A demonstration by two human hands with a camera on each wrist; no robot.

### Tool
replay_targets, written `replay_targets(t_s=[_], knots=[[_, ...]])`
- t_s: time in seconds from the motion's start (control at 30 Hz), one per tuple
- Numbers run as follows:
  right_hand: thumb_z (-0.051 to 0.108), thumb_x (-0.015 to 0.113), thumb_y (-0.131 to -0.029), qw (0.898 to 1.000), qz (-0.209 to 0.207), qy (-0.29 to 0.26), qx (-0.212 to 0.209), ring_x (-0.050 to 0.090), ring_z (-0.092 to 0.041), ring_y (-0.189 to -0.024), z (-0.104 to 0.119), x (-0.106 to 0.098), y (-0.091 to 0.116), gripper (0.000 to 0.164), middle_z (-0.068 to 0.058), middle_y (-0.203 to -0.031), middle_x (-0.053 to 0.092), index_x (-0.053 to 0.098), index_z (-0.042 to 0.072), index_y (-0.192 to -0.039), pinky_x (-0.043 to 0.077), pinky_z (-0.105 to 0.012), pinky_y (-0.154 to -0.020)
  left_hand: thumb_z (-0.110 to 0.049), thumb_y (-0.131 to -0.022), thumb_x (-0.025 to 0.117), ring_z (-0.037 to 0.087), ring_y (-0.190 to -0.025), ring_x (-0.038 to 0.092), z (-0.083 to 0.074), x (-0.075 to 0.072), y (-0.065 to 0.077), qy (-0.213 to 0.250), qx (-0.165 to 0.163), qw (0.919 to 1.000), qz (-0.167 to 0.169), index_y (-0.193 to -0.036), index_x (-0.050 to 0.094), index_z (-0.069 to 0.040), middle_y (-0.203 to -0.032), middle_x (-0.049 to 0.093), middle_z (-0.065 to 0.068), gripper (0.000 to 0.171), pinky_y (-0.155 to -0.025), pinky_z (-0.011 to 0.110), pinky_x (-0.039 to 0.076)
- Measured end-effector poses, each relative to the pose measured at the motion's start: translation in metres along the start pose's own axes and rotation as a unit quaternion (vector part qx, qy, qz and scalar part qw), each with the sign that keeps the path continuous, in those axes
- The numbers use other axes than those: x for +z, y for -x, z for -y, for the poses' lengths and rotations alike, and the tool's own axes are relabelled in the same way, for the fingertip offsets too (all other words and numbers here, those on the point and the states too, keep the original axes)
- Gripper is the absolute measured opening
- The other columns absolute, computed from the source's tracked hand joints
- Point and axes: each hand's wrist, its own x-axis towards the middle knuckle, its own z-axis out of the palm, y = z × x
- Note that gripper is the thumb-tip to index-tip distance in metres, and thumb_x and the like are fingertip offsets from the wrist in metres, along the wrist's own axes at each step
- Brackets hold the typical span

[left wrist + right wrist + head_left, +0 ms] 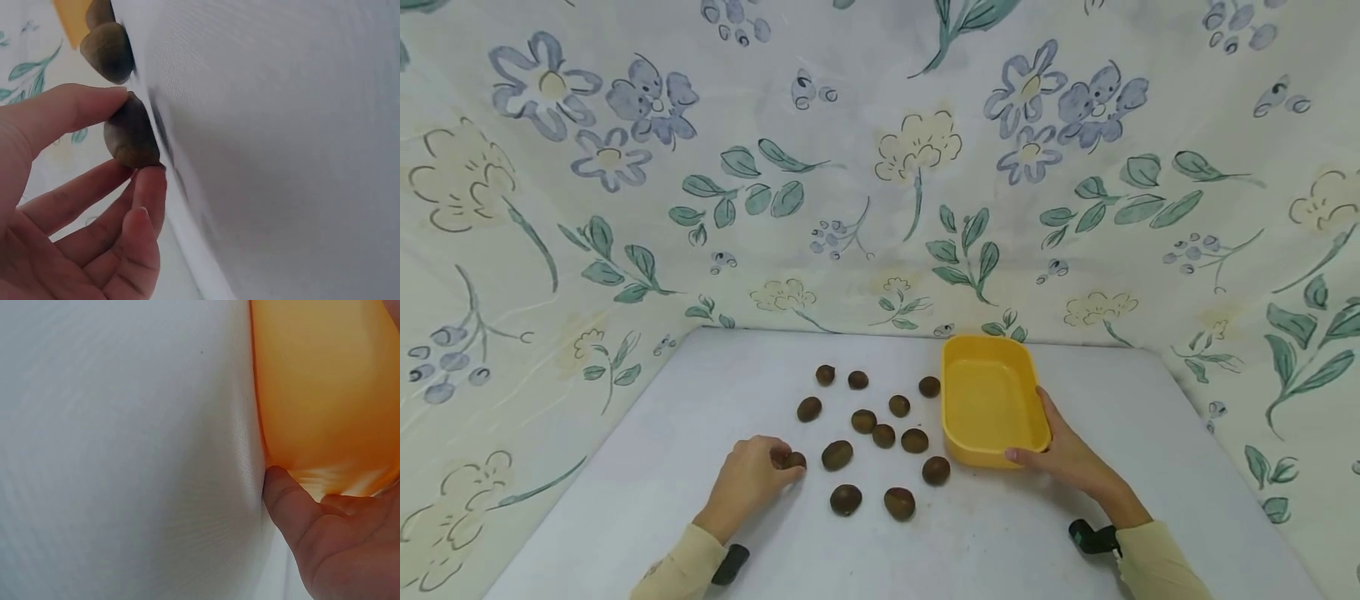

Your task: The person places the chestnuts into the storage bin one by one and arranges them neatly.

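My left hand [751,482] pinches a brown chestnut [793,461] between thumb and fingertips, at the left end of the scattered group. In the left wrist view this chestnut [131,132] sits close over the white table, thumb on one side and fingers on the other. A deep yellow rectangular tray [992,457] stands at the right, its inside bare. At its near right corner, my right hand [1067,454] grips it, thumb on the near wall and fingers along the right side. The right wrist view shows fingers [290,503] low against the tray wall [325,394].
Several loose chestnuts lie on the white table [775,558] between the hands, among them a near one [899,504] and a far one [825,375]. One chestnut [929,387] is right beside the tray's left wall. Flower-patterned cloth [865,167] rises behind the table.
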Motion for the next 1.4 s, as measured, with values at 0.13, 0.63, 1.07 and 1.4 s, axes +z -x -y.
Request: replay_targets(t_s=[0.13,0.63,1.07,1.4], knots=[[0.051,0.083,-0.082,1.000,0.001,0.003,-0.001,0.046,-0.034,-0.133,0.000,0.000,0.000,0.127,-0.019,-0.169,0.023,-0.007,0.020,-0.166,0.039,-0.062,-0.117,-0.017,-0.081,0.085,0.015,-0.079,0.069,0.000,-0.005,0.001,0.024,0.007,0.9996,-0.010,-0.103,0.078,0.001,-0.092,0.079,0.009,0.029,-0.069,0.032,0.056],[0.052,0.082,-0.082,1.000,0.002,0.004,0.003,0.047,-0.033,-0.130,0.004,-0.002,0.001,0.127,-0.019,-0.168,0.026,-0.007,0.020,-0.167,0.042,-0.060,-0.116,-0.024,-0.082,0.088,0.012,-0.082,0.068,-0.016,-0.013,-0.007,0.120,0.046,0.9883,-0.081,-0.108,0.080,-0.008,-0.094,0.079,0.003,0.032,-0.067,0.021,0.047],[0.052,0.083,-0.081,1.000,0.004,0.001,0.006,0.045,-0.035,-0.134,0.003,-0.001,0.002,0.128,-0.019,-0.171,0.021,-0.007,0.021,-0.167,0.038,-0.062,-0.118,-0.023,-0.082,0.088,0.009,-0.079,0.063,-0.050,-0.003,-0.015,0.176,0.111,0.9732,-0.098,-0.105,0.082,-0.012,-0.087,0.077,0.000,0.027,-0.069,0.020,0.049],[0.050,0.083,-0.082,1.000,0.003,0.000,-0.005,0.045,-0.034,-0.133,0.002,-0.001,0.001,0.126,-0.018,-0.170,0.024,-0.006,0.022,-0.167,0.039,-0.062,-0.117,-0.021,-0.082,0.088,0.008,-0.070,0.056,-0.079,0.009,-0.024,0.225,0.140,0.9615,-0.074,-0.109,0.081,-0.012,-0.102,0.078,0.004,0.030,-0.063,0.022,0.045]])
